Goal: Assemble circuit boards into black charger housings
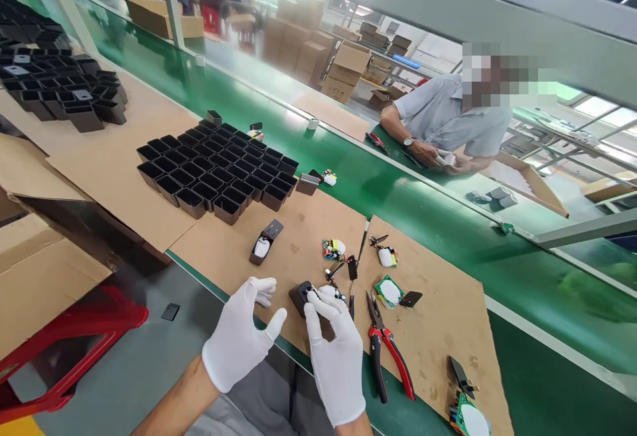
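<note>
My left hand (pixel 243 333), in a white glove, is apart from the parts, its thumb and fingers spread with nothing between them. My right hand (pixel 334 350), also gloved, has its fingertips closed on the upper right edge of a small black plastic case (pixel 298 298) near the table's front edge; the fingers partly hide it. Just right of my right hand lie long-nose pliers (pixel 382 343) with red and black handles. Left of the fingers' far side, an open case (pixel 261 245) holds a white-topped part, its black lid tilted up.
Rows of open black cases (pixel 219 167) stand at the left on cardboard (pixel 184 240). Circuit boards (pixel 389 290) with black end plates lie about the right side. Across the green conveyor (pixel 348 170) a co-worker (pixel 442 117) holds a white item. A red stool (pixel 74 343) stands at lower left.
</note>
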`<state>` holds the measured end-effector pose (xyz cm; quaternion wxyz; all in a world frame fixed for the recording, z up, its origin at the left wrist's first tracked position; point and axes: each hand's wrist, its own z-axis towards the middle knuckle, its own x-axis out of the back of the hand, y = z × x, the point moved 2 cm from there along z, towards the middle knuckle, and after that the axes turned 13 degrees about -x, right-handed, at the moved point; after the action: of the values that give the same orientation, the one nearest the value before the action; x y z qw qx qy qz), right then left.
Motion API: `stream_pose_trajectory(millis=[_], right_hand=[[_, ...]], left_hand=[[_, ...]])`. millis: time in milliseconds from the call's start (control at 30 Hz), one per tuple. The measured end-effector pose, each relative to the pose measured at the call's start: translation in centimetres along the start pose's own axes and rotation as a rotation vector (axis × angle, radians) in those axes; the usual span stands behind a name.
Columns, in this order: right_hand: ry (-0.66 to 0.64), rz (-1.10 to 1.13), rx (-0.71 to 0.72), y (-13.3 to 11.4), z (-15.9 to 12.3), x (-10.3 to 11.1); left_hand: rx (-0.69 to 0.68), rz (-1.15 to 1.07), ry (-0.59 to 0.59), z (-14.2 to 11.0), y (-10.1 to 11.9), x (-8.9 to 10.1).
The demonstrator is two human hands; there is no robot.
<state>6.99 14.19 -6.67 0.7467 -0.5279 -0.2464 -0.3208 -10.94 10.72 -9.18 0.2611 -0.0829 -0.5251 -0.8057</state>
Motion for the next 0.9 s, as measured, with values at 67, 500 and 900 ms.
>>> stream_pose_trajectory(millis=[67,500,900], right_hand=[[-0.005,0.022,-0.034,-0.3,0.2,-0.1],[0.102,-0.073,0.119,-0.3,-0.8,-0.1],[0.023,0.205,-0.282,0.2,-2.2,-1.3]], left_hand=[[0.0,0.008,0.001,-0.1,0.0,-0.1],[0.002,-0.002,0.033,0.0,0.2,-0.1],[0.073,-0.086,0.075,-0.7,0.0,0.4]])
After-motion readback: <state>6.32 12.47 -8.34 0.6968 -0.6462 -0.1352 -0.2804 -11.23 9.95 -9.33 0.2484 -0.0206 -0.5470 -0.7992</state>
